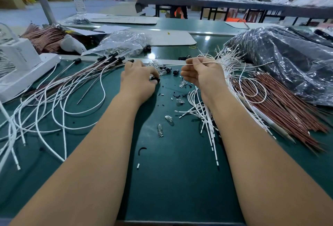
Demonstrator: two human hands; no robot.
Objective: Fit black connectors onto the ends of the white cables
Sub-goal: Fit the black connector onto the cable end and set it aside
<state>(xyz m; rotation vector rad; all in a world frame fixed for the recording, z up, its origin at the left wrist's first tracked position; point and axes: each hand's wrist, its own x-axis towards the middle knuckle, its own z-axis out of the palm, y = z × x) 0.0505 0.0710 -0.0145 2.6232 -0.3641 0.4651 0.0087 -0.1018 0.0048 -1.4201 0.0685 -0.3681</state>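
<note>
Near the centre of the frame the left hand (138,79) rests knuckles-up on the green work mat (180,180), its fingertips curled and pinching a black connector (156,79) against the mat. Just right of it the right hand (200,76) is raised, fingers curled, gripping one white cable (175,65) whose bare end points left toward a loose scatter of black connectors (170,70) and clear glass bulbs (182,83). Behind that hand a bundle of white cables (228,59) fans out beside red-brown wires (281,106) at the right. At the left lie finished cables (75,85) already capped with black connectors. A clear plastic bag (122,42) sits at upper centre, a white machine (19,63) at the left edge.
</note>
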